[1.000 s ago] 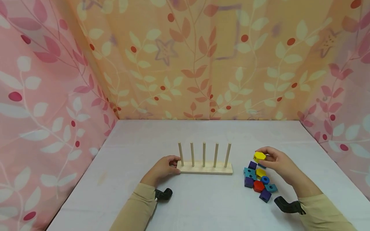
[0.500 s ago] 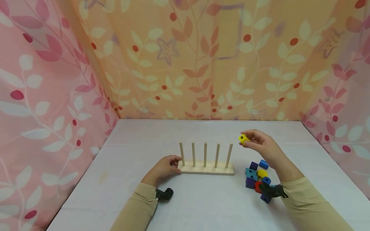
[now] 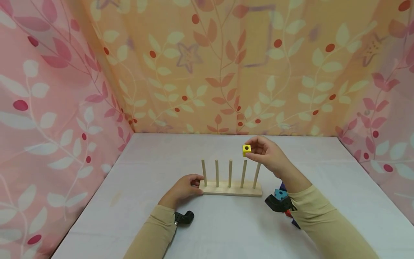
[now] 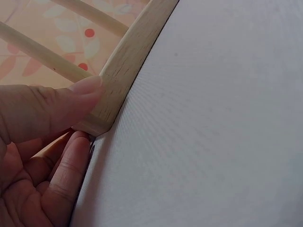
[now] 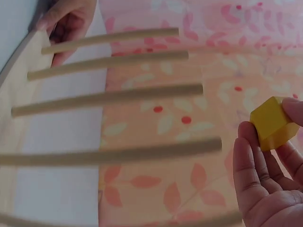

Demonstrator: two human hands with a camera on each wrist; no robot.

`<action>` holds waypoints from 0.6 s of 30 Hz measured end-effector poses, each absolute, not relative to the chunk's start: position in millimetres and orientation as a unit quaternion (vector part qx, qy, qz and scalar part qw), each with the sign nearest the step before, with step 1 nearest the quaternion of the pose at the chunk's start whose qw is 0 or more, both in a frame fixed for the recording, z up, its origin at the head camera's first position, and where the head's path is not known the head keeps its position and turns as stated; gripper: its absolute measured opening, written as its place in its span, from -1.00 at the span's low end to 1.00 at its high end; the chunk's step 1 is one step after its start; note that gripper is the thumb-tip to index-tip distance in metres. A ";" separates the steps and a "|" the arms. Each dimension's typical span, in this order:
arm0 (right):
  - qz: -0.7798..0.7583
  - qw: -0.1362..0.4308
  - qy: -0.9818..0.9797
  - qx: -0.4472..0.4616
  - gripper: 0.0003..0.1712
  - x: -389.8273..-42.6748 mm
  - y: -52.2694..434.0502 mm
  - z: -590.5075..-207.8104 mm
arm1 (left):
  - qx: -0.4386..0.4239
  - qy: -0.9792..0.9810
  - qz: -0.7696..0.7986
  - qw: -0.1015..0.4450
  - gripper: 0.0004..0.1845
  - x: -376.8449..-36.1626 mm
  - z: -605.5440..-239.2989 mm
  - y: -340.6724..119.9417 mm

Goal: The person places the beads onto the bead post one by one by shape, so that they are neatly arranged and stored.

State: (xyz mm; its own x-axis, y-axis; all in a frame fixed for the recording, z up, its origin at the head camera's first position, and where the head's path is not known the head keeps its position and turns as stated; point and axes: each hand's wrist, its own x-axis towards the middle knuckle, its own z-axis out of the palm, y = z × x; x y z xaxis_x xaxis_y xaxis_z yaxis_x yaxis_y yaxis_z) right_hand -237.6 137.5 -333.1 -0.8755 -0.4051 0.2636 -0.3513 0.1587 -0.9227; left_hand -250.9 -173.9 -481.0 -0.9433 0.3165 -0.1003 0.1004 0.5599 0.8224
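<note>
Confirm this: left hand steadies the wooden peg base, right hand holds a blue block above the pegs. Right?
Not quite. The block pinched by the right hand is yellow, as the head view shows. The left hand does steady the peg base.

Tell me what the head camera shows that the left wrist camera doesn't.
Only the head view shows the right hand pinching a yellow block just above the fourth peg, all five pegs upright, and a few coloured blocks partly hidden behind the right sleeve. Only the left wrist view shows, close up, the thumb pressed on the base's end corner, with a finger curled beneath. Both show the left hand holding the left end of the wooden peg base on the white table.
</note>
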 end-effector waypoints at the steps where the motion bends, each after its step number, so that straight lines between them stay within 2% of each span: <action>1: -0.601 0.027 0.759 -0.250 -0.58 -237.7 132.4 -331.8 | 0.120 0.875 0.454 0.120 -0.49 -250.8 -480.8 -174.0; 6: -0.596 0.040 0.753 -0.277 -0.51 -237.2 107.3 -326.3 | 0.123 0.875 0.453 0.119 -0.50 -250.3 -479.7 -173.8; 18: -0.615 0.067 0.731 -0.288 -0.70 -239.9 58.6 -322.8 | 0.116 0.873 0.458 0.120 -0.50 -247.8 -478.1 -173.0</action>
